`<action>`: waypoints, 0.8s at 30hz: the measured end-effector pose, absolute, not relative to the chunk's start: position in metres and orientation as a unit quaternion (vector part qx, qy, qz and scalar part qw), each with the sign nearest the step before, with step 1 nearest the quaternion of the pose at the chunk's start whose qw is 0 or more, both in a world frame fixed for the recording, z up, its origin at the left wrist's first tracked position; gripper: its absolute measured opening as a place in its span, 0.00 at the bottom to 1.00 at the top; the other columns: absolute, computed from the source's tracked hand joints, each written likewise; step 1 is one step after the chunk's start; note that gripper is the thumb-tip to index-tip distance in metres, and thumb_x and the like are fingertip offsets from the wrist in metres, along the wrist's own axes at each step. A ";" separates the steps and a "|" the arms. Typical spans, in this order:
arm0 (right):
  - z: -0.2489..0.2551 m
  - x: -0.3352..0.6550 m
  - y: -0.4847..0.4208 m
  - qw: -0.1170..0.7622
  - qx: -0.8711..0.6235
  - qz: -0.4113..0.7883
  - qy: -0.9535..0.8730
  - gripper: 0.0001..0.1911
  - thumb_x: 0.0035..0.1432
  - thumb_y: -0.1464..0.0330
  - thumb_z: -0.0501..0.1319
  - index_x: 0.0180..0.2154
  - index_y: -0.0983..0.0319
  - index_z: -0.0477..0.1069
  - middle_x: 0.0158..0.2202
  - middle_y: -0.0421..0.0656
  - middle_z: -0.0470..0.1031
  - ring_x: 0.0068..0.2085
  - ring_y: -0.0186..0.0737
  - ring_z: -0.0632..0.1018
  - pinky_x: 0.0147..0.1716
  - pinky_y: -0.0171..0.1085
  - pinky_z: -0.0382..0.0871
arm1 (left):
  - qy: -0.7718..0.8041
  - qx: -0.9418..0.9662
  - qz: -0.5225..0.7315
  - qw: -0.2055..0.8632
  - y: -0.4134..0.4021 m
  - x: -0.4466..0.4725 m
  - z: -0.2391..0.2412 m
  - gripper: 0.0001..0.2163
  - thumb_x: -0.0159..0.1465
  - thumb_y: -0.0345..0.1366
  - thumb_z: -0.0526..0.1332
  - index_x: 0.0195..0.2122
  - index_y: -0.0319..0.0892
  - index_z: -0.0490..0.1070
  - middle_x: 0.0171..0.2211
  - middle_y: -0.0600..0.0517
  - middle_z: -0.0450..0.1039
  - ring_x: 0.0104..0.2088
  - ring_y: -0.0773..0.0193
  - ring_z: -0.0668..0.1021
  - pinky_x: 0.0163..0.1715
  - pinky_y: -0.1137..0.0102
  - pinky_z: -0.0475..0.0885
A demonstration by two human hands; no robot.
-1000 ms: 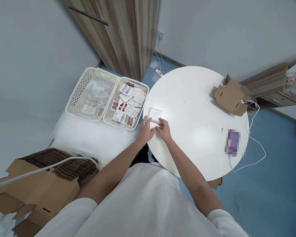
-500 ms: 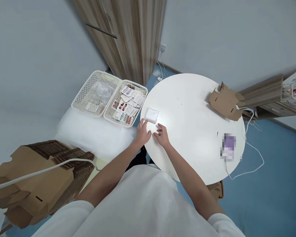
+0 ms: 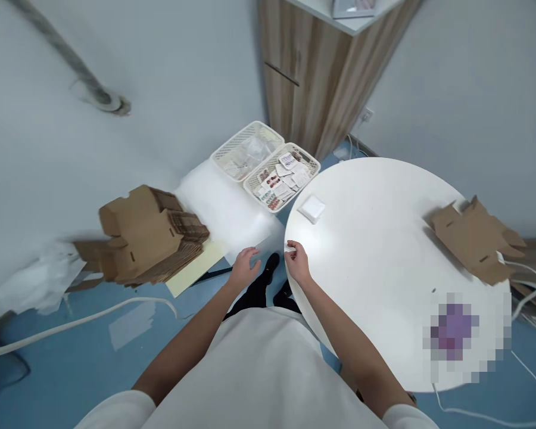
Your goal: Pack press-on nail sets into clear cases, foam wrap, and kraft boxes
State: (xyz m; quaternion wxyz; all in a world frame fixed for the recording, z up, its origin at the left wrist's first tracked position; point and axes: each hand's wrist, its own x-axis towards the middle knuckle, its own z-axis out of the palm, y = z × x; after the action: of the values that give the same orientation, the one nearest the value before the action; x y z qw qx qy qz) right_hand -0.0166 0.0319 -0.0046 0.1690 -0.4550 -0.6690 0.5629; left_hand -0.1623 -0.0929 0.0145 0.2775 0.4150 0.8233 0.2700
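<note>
My right hand (image 3: 297,260) rests on the near left edge of the round white table (image 3: 384,250), its fingers curled around a small white item I cannot make out. My left hand (image 3: 245,266) hovers off the table's edge, above the floor near a white padded surface (image 3: 223,205), fingers spread and holding nothing. A small folded white pack (image 3: 311,208) lies on the table beyond my right hand, touched by neither hand.
Two white mesh baskets (image 3: 250,152) sit on the padded surface, one with clear bags, one (image 3: 282,177) with small printed cards. A stack of flat cardboard boxes (image 3: 147,238) lies at left. A folded cardboard box (image 3: 476,238) and a blurred purple item (image 3: 455,328) are on the table. A wooden cabinet (image 3: 321,77) stands behind.
Both hands let go of the white pack and drew back toward me; the left hand moved off the table edge. The view swung left, showing more floor and cardboard.
</note>
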 end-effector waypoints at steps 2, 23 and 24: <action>0.000 -0.034 0.027 0.144 -0.413 0.567 -0.699 0.19 0.51 0.68 0.52 0.48 0.60 0.60 0.45 0.45 0.66 0.29 0.32 0.70 0.34 0.39 0.69 | 0.841 0.386 0.278 0.258 -0.111 -0.168 0.018 0.14 0.59 0.39 0.52 0.45 0.44 0.66 0.49 0.45 0.65 0.50 0.54 0.68 0.43 0.60 0.69; 0.048 -0.282 -0.087 0.054 -0.192 0.309 -0.930 0.20 0.49 0.70 0.58 0.46 0.60 0.64 0.42 0.46 0.68 0.36 0.39 0.72 0.36 0.38 0.66 | 0.922 0.311 0.206 0.099 -0.280 -0.339 0.044 0.13 0.56 0.37 0.54 0.44 0.45 0.66 0.47 0.46 0.67 0.49 0.52 0.67 0.46 0.57 0.60; 0.048 -0.288 -0.090 0.047 -0.196 0.285 -0.937 0.20 0.49 0.72 0.57 0.47 0.60 0.63 0.44 0.47 0.67 0.37 0.40 0.72 0.36 0.39 0.66 | 0.920 0.317 0.207 0.106 -0.282 -0.343 0.043 0.14 0.57 0.37 0.54 0.44 0.45 0.66 0.46 0.46 0.67 0.49 0.52 0.67 0.46 0.57 0.60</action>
State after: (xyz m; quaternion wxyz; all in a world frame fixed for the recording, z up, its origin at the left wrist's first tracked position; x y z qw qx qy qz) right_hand -0.2876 -0.0904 0.0478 0.0475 -0.1956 -0.9373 0.2846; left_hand -0.3429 -0.2818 0.0432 0.1062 0.3168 0.9196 0.2067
